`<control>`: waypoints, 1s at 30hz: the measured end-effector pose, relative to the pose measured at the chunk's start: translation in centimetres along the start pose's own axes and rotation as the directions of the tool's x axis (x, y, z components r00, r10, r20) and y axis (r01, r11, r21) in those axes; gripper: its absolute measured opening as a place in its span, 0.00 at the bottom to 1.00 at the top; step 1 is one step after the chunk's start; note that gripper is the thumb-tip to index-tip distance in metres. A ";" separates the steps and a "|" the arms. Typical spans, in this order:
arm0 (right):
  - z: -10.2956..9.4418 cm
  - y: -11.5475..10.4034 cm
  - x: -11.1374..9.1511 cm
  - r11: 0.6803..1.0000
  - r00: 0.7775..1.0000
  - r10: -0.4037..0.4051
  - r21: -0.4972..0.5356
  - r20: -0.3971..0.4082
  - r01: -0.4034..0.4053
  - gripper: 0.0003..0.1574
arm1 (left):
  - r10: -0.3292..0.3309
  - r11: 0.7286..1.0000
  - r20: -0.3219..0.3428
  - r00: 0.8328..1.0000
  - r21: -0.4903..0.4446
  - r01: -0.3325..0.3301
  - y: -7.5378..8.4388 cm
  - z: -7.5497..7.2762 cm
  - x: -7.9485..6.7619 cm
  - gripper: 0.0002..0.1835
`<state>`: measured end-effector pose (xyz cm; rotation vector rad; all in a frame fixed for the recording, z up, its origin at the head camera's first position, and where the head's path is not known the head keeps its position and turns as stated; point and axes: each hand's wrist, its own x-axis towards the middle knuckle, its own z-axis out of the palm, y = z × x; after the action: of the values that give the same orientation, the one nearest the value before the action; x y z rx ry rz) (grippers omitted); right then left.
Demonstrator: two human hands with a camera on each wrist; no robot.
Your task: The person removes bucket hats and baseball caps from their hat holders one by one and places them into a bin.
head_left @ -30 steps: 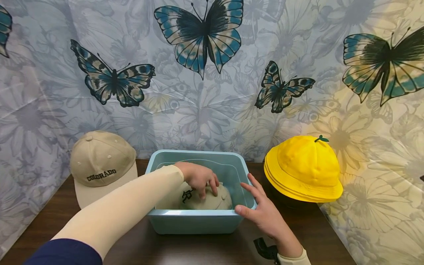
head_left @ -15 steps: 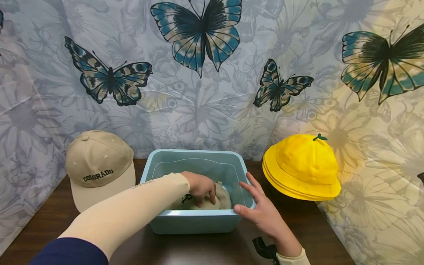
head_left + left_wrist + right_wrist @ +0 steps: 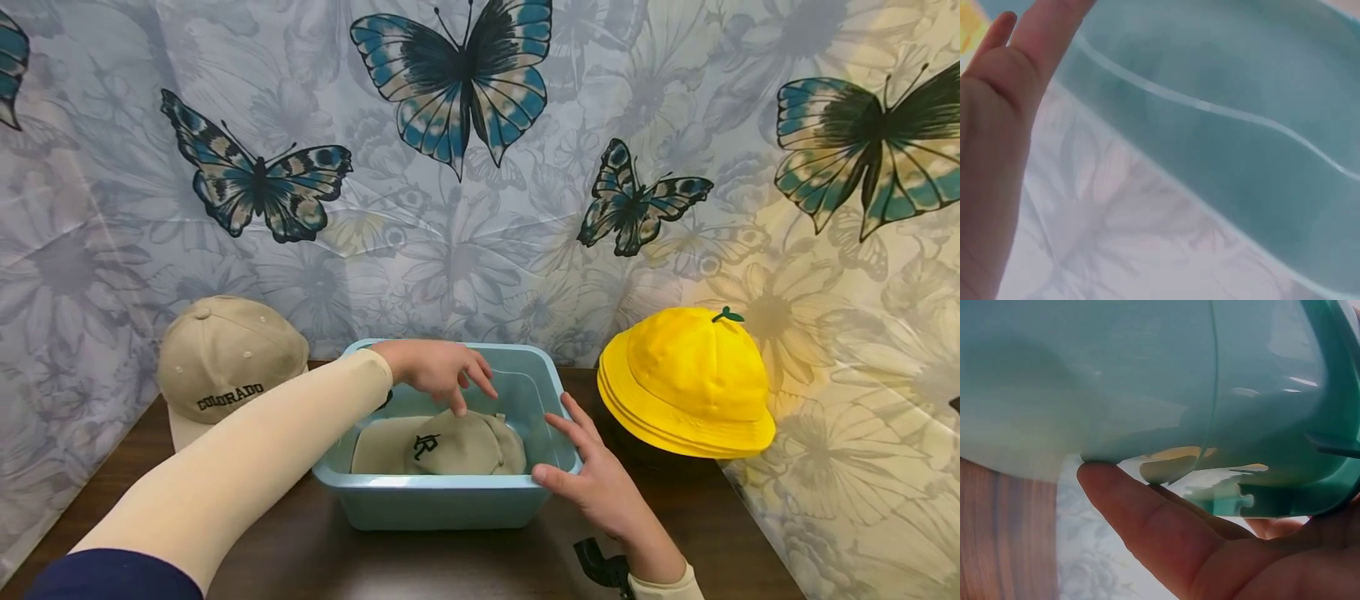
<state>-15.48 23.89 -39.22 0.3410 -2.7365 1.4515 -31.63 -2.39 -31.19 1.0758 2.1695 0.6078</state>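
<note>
A beige baseball cap point(image 3: 457, 446) with a dark embroidered emblem lies in the light blue plastic bin point(image 3: 442, 504), its brim toward the left. My left hand point(image 3: 438, 375) hovers over the bin, fingers loosely extended and pointing down, one fingertip overlapping the top of the cap in the head view. In the left wrist view that hand point(image 3: 997, 112) shows beside the bin's inner wall point(image 3: 1210, 162), holding nothing. My right hand point(image 3: 600, 479) rests at the bin's right front corner with fairly straight, spread fingers. In the right wrist view, a fingertip point(image 3: 1100, 475) presses against the bin's outer wall point(image 3: 1097, 381).
A beige cap point(image 3: 228, 354) lettered COLORADO stands left of the bin, partly behind my left arm. Yellow brimmed hats point(image 3: 693, 379), stacked with a green sprout on top, stand to the right. A butterfly-print cloth point(image 3: 465, 267) hangs behind the dark wooden table point(image 3: 405, 562).
My left hand was down on the cap inside the bin, fingers pushing into its crown. It has let go and risen up and back. The right hand has stayed at the bin's corner.
</note>
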 end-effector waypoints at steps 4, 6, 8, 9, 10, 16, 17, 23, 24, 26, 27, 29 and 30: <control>0.0 0.1 0.0 1.000 1.000 0.009 0.002 -0.001 -0.009 0.42 | 0.007 0.987 -0.062 0.998 -0.161 -0.016 0.0 -1.3 -2.0 0.26; 0.0 0.2 0.1 1.000 1.000 0.013 0.003 -0.004 -0.013 0.43 | 0.017 0.974 -0.102 0.995 -0.225 -0.040 -0.1 -1.7 -3.1 0.27; -0.1 0.2 0.1 1.000 1.000 0.018 0.004 -0.005 -0.018 0.43 | 0.028 0.957 -0.151 0.988 -0.280 -0.070 -0.2 -2.1 -4.2 0.27; -0.1 0.2 0.1 1.000 1.000 0.019 0.004 -0.005 -0.019 0.43 | 0.034 0.947 -0.176 0.984 -0.308 -0.088 -0.3 -2.2 -4.8 0.28; -0.1 0.2 0.1 1.000 1.000 0.022 0.003 -0.008 -0.022 0.43 | 0.041 0.936 -0.200 0.979 -0.334 -0.108 -0.3 -2.3 -5.3 0.28; -0.1 0.2 0.0 1.000 1.000 0.021 -0.006 -0.007 -0.021 0.43 | 0.135 0.894 -0.294 0.946 -0.375 -0.244 -0.5 -2.3 -9.4 0.33; 0.0 0.2 0.0 1.000 1.000 0.021 -0.005 -0.007 -0.021 0.43 | 0.153 0.893 -0.308 0.939 -0.363 -0.264 -0.6 -2.2 -10.1 0.34; 0.0 0.2 -0.1 1.000 1.000 0.024 0.000 -0.008 -0.024 0.42 | 0.206 0.885 -0.458 0.865 -0.290 -0.365 -1.3 -0.9 -14.3 0.37; 0.0 0.2 0.0 1.000 1.000 0.025 0.003 -0.007 -0.025 0.43 | 0.198 0.881 -0.493 0.848 -0.290 -0.374 -1.4 -0.5 -15.1 0.37; 0.0 0.3 0.0 1.000 1.000 0.023 0.005 -0.010 -0.023 0.43 | 0.172 0.865 -0.561 0.810 -0.308 -0.397 -1.7 0.3 -16.6 0.37; 0.0 0.3 0.0 1.000 1.000 0.023 0.005 -0.010 -0.023 0.43 | 0.158 0.850 -0.592 0.791 -0.326 -0.414 -1.9 0.8 -17.3 0.36; 0.0 0.3 0.0 1.000 1.000 0.025 0.000 -0.011 -0.025 0.43 | 0.143 0.827 -0.653 0.743 -0.333 -0.452 -2.3 1.8 -19.0 0.36; 0.0 0.3 0.0 1.000 1.000 0.025 -0.003 -0.012 -0.025 0.43 | 0.147 0.813 -0.678 0.720 -0.332 -0.479 -2.6 2.2 -19.8 0.36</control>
<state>-15.57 24.04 -39.44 0.2976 -2.7434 1.4493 -22.21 -19.80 -27.76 1.0625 2.1362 1.8130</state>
